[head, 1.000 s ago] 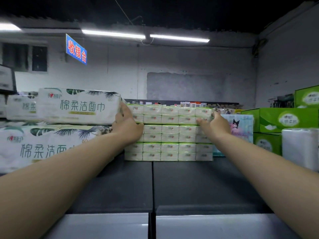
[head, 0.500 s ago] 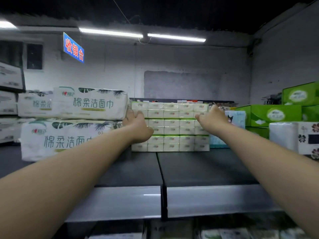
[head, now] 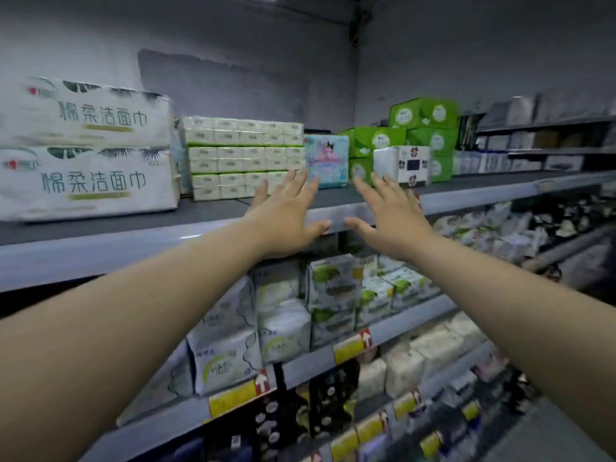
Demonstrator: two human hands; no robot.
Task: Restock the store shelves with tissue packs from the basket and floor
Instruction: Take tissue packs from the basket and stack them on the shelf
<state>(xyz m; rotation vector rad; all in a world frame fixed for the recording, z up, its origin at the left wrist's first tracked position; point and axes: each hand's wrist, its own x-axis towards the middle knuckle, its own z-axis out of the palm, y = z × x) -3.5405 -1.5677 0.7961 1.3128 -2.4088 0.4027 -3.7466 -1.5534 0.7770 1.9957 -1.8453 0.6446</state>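
Observation:
A block of white-and-green tissue packs stands at the back of the top shelf. My left hand hovers in front of the shelf's front edge, fingers spread, holding nothing. My right hand is beside it, also spread and empty. Both hands are apart from the tissue block, nearer to me than it. The basket and the floor are out of view.
Two large white face-towel packs are stacked left of the block. To its right sit a pastel cartoon pack, green boxes and a white box. Lower shelves hold several white and green packs.
Both hands let go of the tissue block's sides and drew back toward me with fingers spread. The view dropped and swung right, showing the lower shelves.

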